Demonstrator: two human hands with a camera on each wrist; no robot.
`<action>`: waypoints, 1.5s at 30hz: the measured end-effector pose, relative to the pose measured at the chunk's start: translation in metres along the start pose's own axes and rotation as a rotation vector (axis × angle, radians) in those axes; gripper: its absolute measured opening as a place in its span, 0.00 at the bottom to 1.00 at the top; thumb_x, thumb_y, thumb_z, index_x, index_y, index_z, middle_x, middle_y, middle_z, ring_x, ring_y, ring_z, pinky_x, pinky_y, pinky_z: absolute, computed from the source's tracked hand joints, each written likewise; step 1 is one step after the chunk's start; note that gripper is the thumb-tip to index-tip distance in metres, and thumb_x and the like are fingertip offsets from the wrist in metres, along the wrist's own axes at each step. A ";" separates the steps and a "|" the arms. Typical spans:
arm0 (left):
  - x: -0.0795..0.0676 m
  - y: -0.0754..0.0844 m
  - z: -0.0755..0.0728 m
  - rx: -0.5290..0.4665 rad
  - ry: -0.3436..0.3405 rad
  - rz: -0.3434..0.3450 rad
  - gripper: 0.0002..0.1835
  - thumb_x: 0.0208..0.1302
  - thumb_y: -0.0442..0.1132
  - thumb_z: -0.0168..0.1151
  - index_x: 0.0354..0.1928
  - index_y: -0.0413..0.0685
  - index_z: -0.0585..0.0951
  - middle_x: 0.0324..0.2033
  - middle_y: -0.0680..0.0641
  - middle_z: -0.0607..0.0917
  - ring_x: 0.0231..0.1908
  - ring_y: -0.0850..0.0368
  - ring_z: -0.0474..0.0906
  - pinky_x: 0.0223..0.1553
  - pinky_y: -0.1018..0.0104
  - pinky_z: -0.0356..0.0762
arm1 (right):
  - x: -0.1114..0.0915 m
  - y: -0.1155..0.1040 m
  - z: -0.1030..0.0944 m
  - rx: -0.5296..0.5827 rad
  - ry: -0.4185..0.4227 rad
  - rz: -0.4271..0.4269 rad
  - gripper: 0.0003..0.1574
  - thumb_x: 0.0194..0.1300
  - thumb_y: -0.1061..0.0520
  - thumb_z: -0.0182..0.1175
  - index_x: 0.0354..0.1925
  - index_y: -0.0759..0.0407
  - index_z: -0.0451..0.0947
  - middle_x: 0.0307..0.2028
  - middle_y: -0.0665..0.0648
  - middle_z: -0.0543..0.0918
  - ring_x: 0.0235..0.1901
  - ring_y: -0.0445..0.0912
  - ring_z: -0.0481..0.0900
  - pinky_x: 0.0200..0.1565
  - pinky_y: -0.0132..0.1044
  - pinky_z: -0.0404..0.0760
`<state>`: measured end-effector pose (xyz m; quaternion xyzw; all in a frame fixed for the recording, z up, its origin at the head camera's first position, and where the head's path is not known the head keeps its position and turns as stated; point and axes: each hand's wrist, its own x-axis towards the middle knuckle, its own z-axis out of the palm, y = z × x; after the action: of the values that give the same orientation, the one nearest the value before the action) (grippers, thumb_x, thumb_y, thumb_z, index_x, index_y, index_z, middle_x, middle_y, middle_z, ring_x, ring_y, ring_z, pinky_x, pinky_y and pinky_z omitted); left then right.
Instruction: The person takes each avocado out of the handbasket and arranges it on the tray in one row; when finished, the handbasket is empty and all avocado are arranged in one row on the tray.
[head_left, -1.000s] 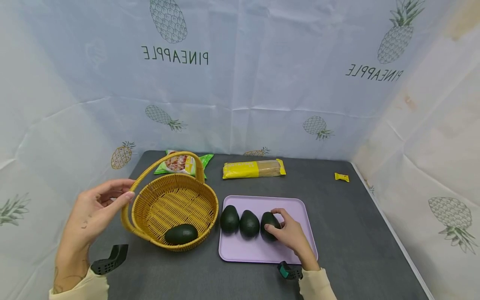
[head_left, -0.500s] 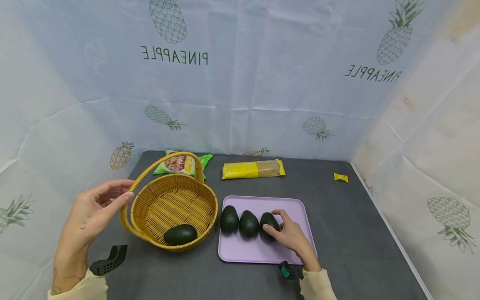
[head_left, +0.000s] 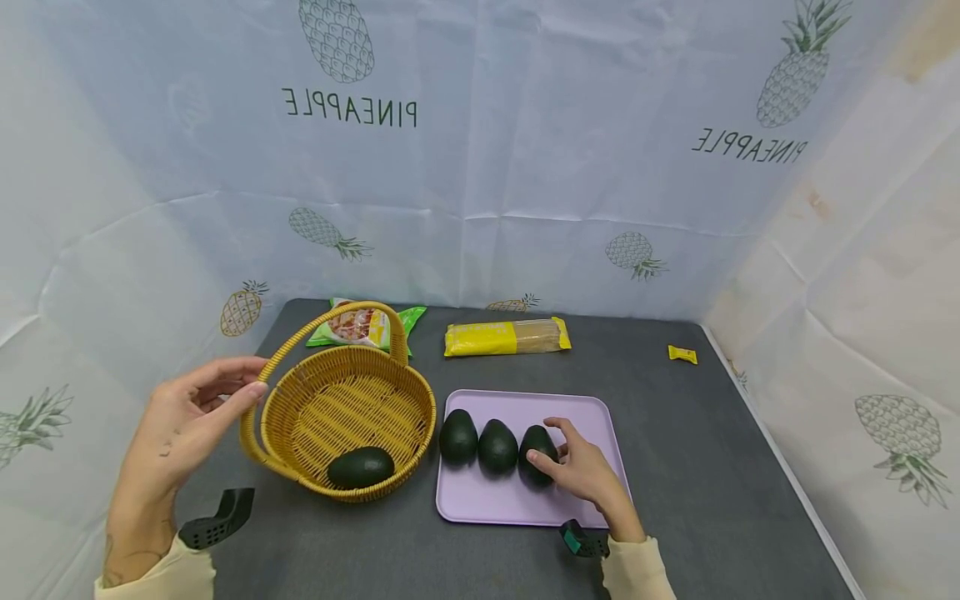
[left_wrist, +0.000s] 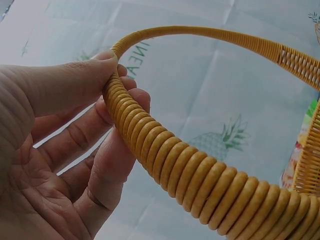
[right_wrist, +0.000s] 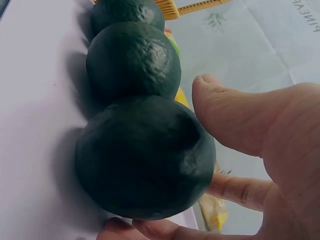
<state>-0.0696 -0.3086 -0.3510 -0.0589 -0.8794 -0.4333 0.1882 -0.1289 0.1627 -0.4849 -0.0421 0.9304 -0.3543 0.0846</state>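
My left hand [head_left: 191, 417] pinches the looped handle of a yellow wicker basket [head_left: 341, 400] between thumb and fingers. One dark green avocado [head_left: 361, 468] lies inside, near the front rim. On a lilac tray [head_left: 525, 507] to its right, three more avocados are lined up side by side. The rightmost avocado [head_left: 536, 455] has my right hand [head_left: 585, 471] around it, thumb on the near side and fingers curving round the far right side. In the right wrist view that avocado [right_wrist: 142, 160] still rests on the tray, with fingertips at its lower edge.
Behind the basket lies a green snack bag [head_left: 360, 327], partly hidden by the handle. A yellow noodle packet [head_left: 507, 337] lies behind the tray. At the far right is a small yellow wrapped piece [head_left: 682, 355]. Printed cloth surrounds the dark table [head_left: 712, 467].
Almost nothing differs. The right hand and the rightmost avocado have shifted very slightly left, towards the neighbouring avocado; the left hand and basket stay put.
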 end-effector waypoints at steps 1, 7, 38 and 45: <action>0.000 0.000 0.000 -0.002 0.001 0.000 0.16 0.70 0.35 0.65 0.58 0.43 0.83 0.38 0.63 0.87 0.38 0.71 0.82 0.35 0.79 0.77 | 0.000 0.000 -0.001 -0.003 0.000 0.000 0.43 0.61 0.37 0.70 0.68 0.51 0.70 0.42 0.62 0.86 0.35 0.47 0.81 0.33 0.42 0.77; 0.000 -0.001 0.000 -0.004 0.000 -0.001 0.16 0.70 0.35 0.65 0.58 0.43 0.83 0.38 0.62 0.87 0.37 0.71 0.81 0.35 0.79 0.77 | -0.001 -0.004 -0.006 -0.043 0.006 -0.010 0.42 0.63 0.36 0.68 0.69 0.51 0.70 0.45 0.63 0.87 0.40 0.51 0.85 0.37 0.47 0.81; 0.000 -0.002 -0.001 -0.027 -0.003 -0.007 0.16 0.69 0.35 0.66 0.57 0.44 0.83 0.39 0.62 0.87 0.38 0.70 0.81 0.35 0.78 0.76 | 0.030 -0.081 -0.001 0.041 0.034 -0.330 0.19 0.68 0.51 0.67 0.56 0.52 0.81 0.41 0.55 0.89 0.39 0.49 0.87 0.44 0.47 0.86; 0.001 -0.001 0.000 -0.043 0.001 0.001 0.15 0.69 0.34 0.66 0.56 0.42 0.83 0.38 0.60 0.88 0.37 0.69 0.82 0.34 0.78 0.77 | 0.041 -0.119 0.012 0.059 -0.134 -0.510 0.20 0.71 0.52 0.63 0.59 0.53 0.78 0.43 0.56 0.87 0.42 0.50 0.87 0.47 0.44 0.86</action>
<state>-0.0708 -0.3094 -0.3518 -0.0634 -0.8699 -0.4518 0.1877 -0.1649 0.0603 -0.4197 -0.2961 0.8712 -0.3877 0.0554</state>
